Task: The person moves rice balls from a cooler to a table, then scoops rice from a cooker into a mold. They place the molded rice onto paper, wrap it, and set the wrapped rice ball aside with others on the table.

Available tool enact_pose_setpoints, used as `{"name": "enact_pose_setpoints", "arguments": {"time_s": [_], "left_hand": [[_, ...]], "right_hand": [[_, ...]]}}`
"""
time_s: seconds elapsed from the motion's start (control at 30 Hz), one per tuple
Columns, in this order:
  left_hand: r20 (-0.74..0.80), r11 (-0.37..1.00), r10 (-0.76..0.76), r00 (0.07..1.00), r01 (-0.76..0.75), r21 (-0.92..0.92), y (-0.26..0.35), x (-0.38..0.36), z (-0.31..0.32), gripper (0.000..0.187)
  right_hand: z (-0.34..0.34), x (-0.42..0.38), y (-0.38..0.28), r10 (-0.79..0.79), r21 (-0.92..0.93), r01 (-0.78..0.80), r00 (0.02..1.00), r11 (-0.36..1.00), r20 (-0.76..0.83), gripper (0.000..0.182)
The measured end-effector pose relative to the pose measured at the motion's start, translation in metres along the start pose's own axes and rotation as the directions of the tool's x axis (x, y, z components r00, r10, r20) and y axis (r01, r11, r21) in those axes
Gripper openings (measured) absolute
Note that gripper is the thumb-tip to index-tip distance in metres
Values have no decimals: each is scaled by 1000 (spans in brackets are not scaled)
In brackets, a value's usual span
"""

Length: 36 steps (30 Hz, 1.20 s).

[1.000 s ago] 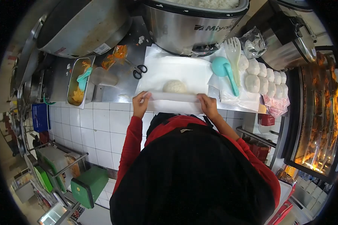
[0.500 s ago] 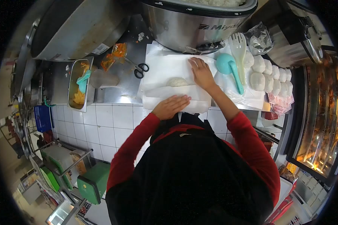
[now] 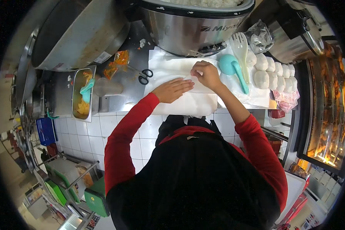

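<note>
White paper sheets (image 3: pixel 180 105) lie on the steel counter. My left hand (image 3: pixel 173 90) lies flat on the paper, fingers together and stretched to the right. Just right of it, my right hand (image 3: pixel 206 74) is closed, its fingertips pinching what looks like the paper's edge. The rice mound seen earlier is hidden beneath paper and hands. To the right are a turquoise ladle (image 3: pixel 229 65), a white slotted spatula (image 3: pixel 239 48) and rows of white wrapped bundles (image 3: pixel 261 79).
A large rice cooker (image 3: pixel 195 30) stands behind the paper. Left are black-handled scissors (image 3: pixel 145 76), a clear cup (image 3: pixel 109 87), an orange food packet (image 3: pixel 121 57) and a steel tray (image 3: pixel 75 92) of food. Crumpled foil (image 3: pixel 260 37) lies at the back right.
My left hand has moved up over the paper. The right hand has come down and closed from a spread pose. The paper is folded over the rice, which no longer shows.
</note>
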<state>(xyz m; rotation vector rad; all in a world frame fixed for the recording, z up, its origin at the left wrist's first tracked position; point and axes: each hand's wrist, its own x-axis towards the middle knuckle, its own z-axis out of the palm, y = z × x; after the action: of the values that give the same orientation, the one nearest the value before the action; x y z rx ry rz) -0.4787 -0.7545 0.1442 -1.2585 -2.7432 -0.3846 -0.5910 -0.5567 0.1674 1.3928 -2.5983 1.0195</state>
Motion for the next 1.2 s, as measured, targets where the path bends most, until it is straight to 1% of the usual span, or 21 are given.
{"name": "enact_pose_setpoints", "arguments": {"time_s": [0.03, 0.13, 0.23, 0.33, 0.37, 0.43, 0.5, 0.53, 0.57, 0.63, 0.67, 0.7, 0.77, 0.8, 0.87, 0.9, 1.0, 1.07, 1.1, 1.13, 1.2], "left_hand": [[1, 998, 1, 1000, -1, -58, -3, 3, -5, 53], [140, 964, 35, 990, 4, -267, -12, 4, -6, 54], [229, 950, 58, 972, 16, -311, -14, 3, -13, 56], [171, 968, 38, 985, 6, -250, -12, -1, -2, 51], [34, 996, 85, 996, -85, 4, -9, -6, -5, 50], [-193, 850, 273, 943, -142, 507, 0, -19, -13, 48], [-244, 964, -162, 956, 206, 167, 14, -10, -34, 47], [-204, 924, -377, 903, 383, -9, 17, -7, -40, 47], [-196, 928, -368, 909, 371, -24, 8, -19, -24, 46], [-169, 909, -402, 900, 369, -196, 8, -46, 6, 45], [-153, 888, -416, 896, 365, -280, 10, -53, 13, 45], [-201, 918, -386, 900, 353, -183, 9, -59, 21, 36], [-236, 900, -411, 881, 351, -257, 4, -59, 23, 29], [-252, 888, -428, 868, 351, -297, 3, -58, 25, 26], [-8, 779, -591, 806, 569, -263, -4, -44, 9, 22], [111, 713, -659, 744, 665, -221, -9, -34, -4, 21], [555, 498, -703, 445, 865, -62, -42, 7, -32, 29], [106, 674, -721, 685, 729, -120, -46, 9, -16, 34], [-138, 756, -654, 744, 645, -110, -50, 9, -7, 37], [-95, 809, -585, 805, 570, -145, -52, 8, -8, 38], [-9, 881, -427, 904, 414, -230, -54, 2, -9, 40]], "right_hand": [[-3, -5, -6, -45, -34, 44, 999, 998, -22, 4], [-2, -27, -26, -105, -195, 128, 987, 972, 123, 6], [11, -50, -33, -110, -278, 98, 994, 956, -28, 7], [17, -65, -35, -56, -292, 18, 991, 956, -120, 13], [19, -67, -37, -59, -292, 10, 985, 956, -161, 15], [20, -75, -45, -29, -295, -25, 984, 955, -178, 19], [29, -82, -45, 56, -180, -97, 974, 979, -220, 20], [33, -85, -47, 98, -118, -128, 967, 985, -237, 20], [31, -87, -50, 134, -51, -152, 959, 987, -251, 21], [25, -93, -55, 207, 86, -191, 940, 978, -272, 21], [25, -98, -51, 158, 23, -158, 949, 987, -273, 22], [28, -104, -43, 110, -40, -126, 957, 991, -269, 22], [32, -112, -29, 31, -105, -60, 966, 993, -256, 21], [35, -113, -23, 142, -115, -162, 976, 980, -166, 19], [23, -94, -29, 359, -160, -352, 933, 922, 14, 15], [25, -79, -29, 423, -230, -410, 906, 883, 8, 18], [27, -51, -19, 655, -292, -607, 749, 739, 102, 26], [32, -45, -20, 465, -385, -504, 863, 773, -197, 27], [32, -43, -18, 442, -393, -483, 875, 782, -196, 26], [30, -40, -18, 419, -401, -462, 887, 791, -195, 25], [25, -42, -21, 543, -310, -491, 833, 814, 105, 21]]}}
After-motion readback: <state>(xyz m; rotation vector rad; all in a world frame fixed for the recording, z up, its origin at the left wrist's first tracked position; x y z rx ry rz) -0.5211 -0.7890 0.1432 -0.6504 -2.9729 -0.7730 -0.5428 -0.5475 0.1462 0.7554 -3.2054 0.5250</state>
